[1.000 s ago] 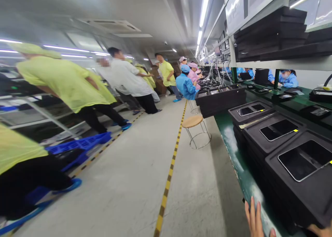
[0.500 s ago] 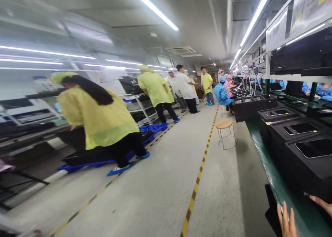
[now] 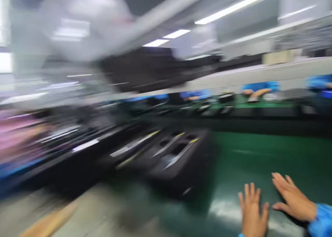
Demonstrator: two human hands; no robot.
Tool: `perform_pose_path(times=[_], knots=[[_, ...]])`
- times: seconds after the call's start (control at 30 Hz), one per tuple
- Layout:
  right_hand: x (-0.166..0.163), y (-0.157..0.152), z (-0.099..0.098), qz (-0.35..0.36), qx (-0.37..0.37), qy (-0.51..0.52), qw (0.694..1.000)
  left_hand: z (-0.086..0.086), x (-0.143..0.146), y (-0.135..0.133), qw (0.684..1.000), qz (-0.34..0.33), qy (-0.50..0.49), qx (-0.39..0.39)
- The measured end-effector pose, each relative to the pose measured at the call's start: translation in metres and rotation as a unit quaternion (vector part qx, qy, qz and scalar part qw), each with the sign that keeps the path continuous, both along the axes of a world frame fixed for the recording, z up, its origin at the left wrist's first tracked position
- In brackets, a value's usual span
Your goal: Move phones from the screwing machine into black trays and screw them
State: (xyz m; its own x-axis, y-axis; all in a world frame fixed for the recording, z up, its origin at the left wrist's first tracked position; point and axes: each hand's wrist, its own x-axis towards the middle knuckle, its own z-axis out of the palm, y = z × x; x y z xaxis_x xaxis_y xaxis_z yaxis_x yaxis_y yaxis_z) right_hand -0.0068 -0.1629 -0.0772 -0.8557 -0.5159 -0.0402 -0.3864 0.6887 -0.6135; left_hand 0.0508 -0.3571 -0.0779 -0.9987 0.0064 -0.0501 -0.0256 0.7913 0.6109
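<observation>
Both hands flat, fingers spread, holding nothing: left hand (image 3: pixel 252 211), right hand (image 3: pixel 293 197) (blue cuff) over green bench (image 3: pixel 259 154); black trays (image 3: pixel 178 161) just left, blurred.

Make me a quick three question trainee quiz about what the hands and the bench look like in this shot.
1. True or false: the left hand holds a tray.
2. What colour is the bench surface under the hands: A green, B white, C red?
3. Fill in: the right hand has a ____ sleeve.

Key: 1 false, both hands are open with fingers spread and hold nothing. 2 A. 3 blue. The stack of black trays sits apart, to the left of both hands.
</observation>
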Motion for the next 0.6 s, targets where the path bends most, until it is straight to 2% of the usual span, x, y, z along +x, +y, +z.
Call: perform_pose_path(times=[0.03, 0.1, 0.17, 0.23, 0.33, 0.43, 0.5, 0.6], knots=[[0.008, 0.016, 0.015, -0.013, 0.040, 0.000, 0.999, -0.004, -0.012, 0.013, 0.998, -0.047, 0.013, -0.043], [0.012, 0.056, 0.035, -0.056, 0.072, 0.010, 0.996, -0.014, -0.049, 0.048, 0.982, -0.138, 0.059, -0.113], [0.020, 0.110, 0.046, -0.126, 0.110, 0.013, 0.986, -0.022, -0.085, 0.103, 0.959, -0.220, 0.104, -0.149], [0.043, 0.163, 0.056, -0.205, 0.150, 0.022, 0.967, -0.022, -0.104, 0.166, 0.930, -0.302, 0.129, -0.163], [0.086, 0.231, 0.080, -0.330, 0.208, 0.070, 0.918, -0.010, -0.099, 0.249, 0.894, -0.385, 0.142, -0.180], [0.100, 0.292, 0.103, -0.418, 0.270, 0.086, 0.863, 0.005, -0.084, 0.306, 0.876, -0.412, 0.158, -0.196], [0.082, 0.329, 0.109, -0.430, 0.293, 0.079, 0.850, 0.011, -0.078, 0.328, 0.869, -0.427, 0.159, -0.194], [0.033, 0.377, 0.104, -0.415, 0.306, 0.077, 0.853, 0.011, -0.081, 0.340, 0.871, -0.443, 0.132, -0.167]])
